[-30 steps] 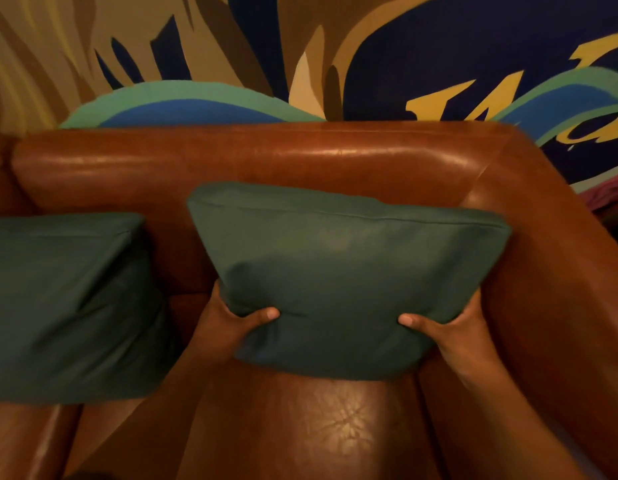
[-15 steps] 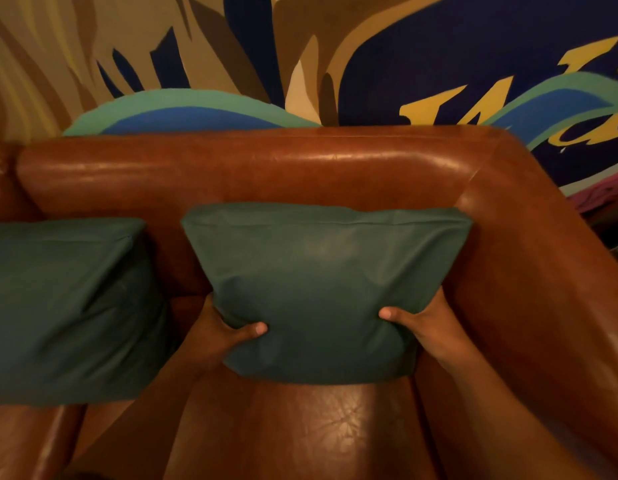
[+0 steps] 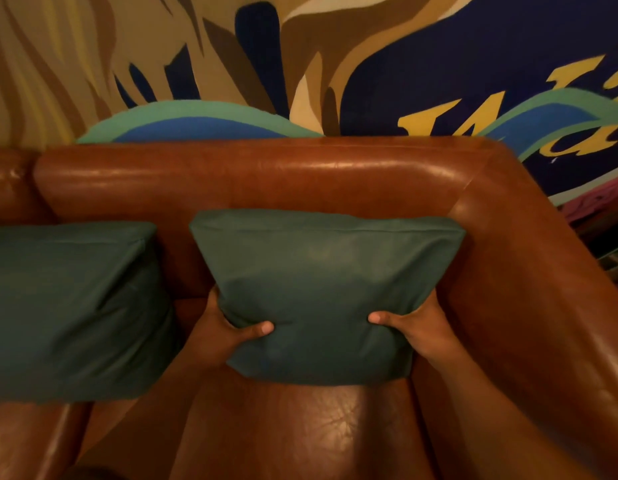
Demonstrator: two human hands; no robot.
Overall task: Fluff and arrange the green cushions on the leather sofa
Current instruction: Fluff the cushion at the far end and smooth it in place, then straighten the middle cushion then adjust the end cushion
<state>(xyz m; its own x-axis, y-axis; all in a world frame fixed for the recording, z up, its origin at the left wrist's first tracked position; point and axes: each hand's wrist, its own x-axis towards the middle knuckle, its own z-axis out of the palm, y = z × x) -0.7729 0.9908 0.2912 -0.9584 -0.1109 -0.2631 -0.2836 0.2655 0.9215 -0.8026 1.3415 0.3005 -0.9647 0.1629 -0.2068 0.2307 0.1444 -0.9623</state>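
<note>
The fingers of the left hand point(image 3: 227, 332) and right hand point(image 3: 416, 327) curl round the lower side edges of the square dark green fabric cushion point(image 3: 321, 292), thumbs pressing its front face, which stands on the seat of the glossy brown leather sofa point(image 3: 300, 434). Behind the hands, this cushion leans on the sofa's backrest, tucked into the corner by the right arm, with a second dark green cushion point(image 3: 71, 306) propped to its left. To fluff it well, I'd squeeze both sides inward evenly, then square its top edge with the backrest.
</note>
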